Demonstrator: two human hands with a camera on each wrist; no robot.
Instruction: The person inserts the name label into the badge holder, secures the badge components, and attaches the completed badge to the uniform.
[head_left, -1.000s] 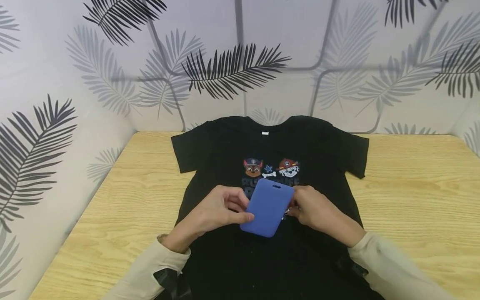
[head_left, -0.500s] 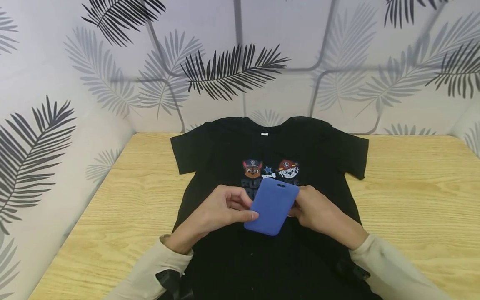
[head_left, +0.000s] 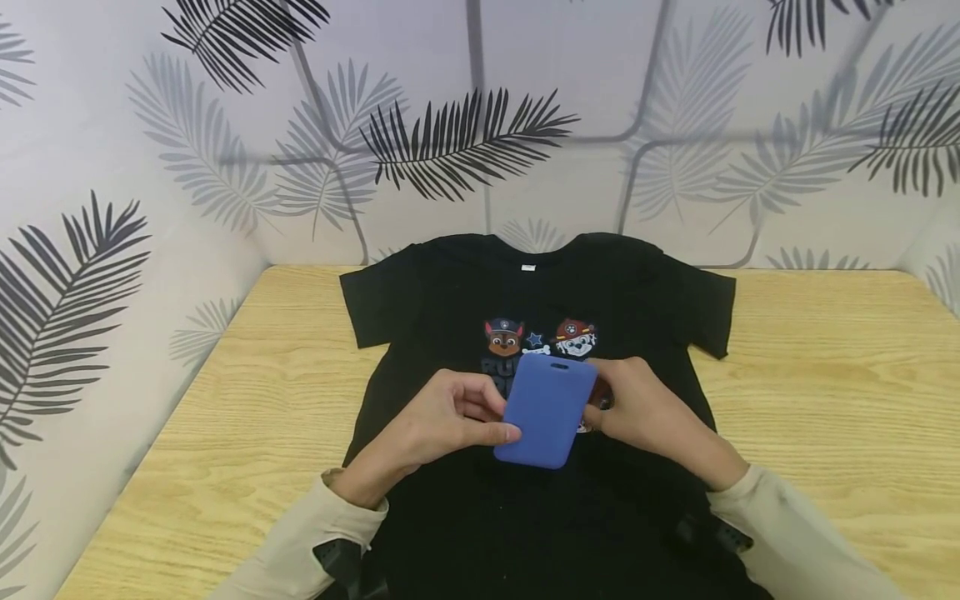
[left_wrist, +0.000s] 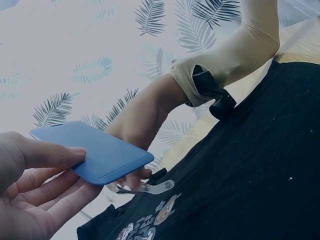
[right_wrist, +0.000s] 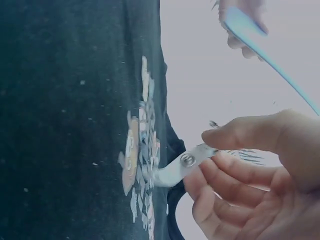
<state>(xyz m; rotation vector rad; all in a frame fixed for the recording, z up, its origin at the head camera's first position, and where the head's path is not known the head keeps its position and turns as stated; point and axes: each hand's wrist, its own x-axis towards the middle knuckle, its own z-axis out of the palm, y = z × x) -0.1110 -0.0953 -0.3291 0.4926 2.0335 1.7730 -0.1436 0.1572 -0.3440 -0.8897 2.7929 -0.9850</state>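
One bare left hand is clamped on the lower left edge of a flat blue card holder with rounded corners, seemingly plastic — thumb across the upper face, fingers bent beneath. The holder spreads rightward from that pinch, raised clear of the black short-sleeved fabric T-shirt lying below both grips. That low hold seems well chosen: it leaves the small dark oblong slot at the top end, up and right of the left thumb, uncovered. A firm but light squeeze should stop the holder twisting.

Right of the holder, the bare right hand has thumb and fingers together on a narrow, pale translucent strap with a round metal snap. The strap's loose end juts past the right fingertips toward the shirt, apart from the holder; what the pinch covers cannot be made out. Gripping close beside the snap probably gives the best control of so bendy a strip — and turning the slot toward it should shorten the reach.
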